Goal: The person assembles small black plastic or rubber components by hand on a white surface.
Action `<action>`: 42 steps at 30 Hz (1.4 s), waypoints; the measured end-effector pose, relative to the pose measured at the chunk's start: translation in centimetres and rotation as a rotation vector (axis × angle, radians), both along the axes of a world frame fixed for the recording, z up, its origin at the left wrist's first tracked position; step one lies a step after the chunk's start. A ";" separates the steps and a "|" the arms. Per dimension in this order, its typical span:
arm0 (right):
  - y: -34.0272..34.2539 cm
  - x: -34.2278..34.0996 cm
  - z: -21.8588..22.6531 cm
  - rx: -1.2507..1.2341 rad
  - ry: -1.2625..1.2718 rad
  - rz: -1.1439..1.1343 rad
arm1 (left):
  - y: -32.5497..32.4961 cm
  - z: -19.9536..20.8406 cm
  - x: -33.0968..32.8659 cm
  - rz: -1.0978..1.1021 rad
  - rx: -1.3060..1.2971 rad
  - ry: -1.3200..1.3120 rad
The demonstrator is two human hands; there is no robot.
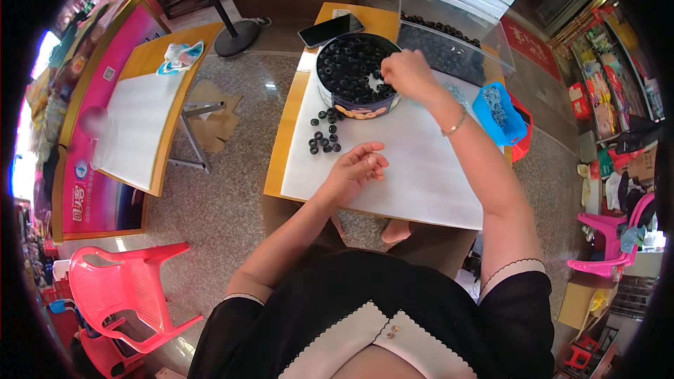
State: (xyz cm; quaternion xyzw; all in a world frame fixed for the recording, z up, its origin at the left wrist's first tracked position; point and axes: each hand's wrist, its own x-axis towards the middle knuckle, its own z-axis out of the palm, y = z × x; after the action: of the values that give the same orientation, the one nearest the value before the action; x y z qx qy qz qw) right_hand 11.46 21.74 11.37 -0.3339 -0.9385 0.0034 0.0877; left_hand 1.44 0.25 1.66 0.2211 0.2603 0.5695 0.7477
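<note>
A round tin (361, 110) full of small black ring-shaped pieces (344, 70) stands at the far middle of the table. My right hand (409, 74) is at the tin's right rim, its fingers closed and pointing down. What they hold, if anything, is hidden. A pale patch shows among the pieces just left of those fingers. Over the white sheet (414, 175), in front of the tin, my left hand (357, 172) is half curled with its fingers apart and nothing visible in it. Several loose black pieces (324, 142) lie between it and the tin's left side.
Behind the tin lies a phone (331, 30). A clear box (449, 45) of black pieces stands far right. Right of my forearm sits a blue basket (500, 114) of small clear bits, with a red container (523, 126) beside it. A pink chair (130, 295) stands left.
</note>
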 end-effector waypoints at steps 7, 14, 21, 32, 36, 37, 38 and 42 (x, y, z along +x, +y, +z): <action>0.9 -3.5 -1.7 -0.241 -0.448 -0.086 | 0.0 0.0 -0.1 0.002 0.018 -0.018; 1.1 -2.1 -1.7 -0.420 -0.103 -0.055 | -0.1 0.2 -0.1 -0.002 0.014 -0.012; -3.4 2.0 -1.0 -0.592 0.657 -0.019 | -0.3 -0.4 0.1 0.034 0.018 -0.047; -16.9 4.1 -4.3 -0.218 0.592 0.000 | 0.1 -1.2 0.0 0.198 0.082 0.009; -18.0 4.7 -5.0 -0.304 0.729 -0.093 | -0.1 -1.3 0.3 0.209 0.057 -0.020; -18.3 4.8 -5.2 -0.349 0.780 -0.122 | -0.2 -1.3 0.3 0.205 0.057 -0.019; -18.4 4.9 -5.2 -0.347 0.781 -0.126 | -0.3 -1.2 0.4 0.215 0.054 0.008; -18.8 5.3 -4.6 -0.442 0.866 -0.224 | -0.7 -0.6 0.7 0.211 0.018 0.167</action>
State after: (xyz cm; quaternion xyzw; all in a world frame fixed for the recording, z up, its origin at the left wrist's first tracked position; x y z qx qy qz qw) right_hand 16.76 2.89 6.74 -0.4111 -0.7510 0.3312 0.3965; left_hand 2.10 -0.43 1.03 0.2459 0.3383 0.6267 0.6575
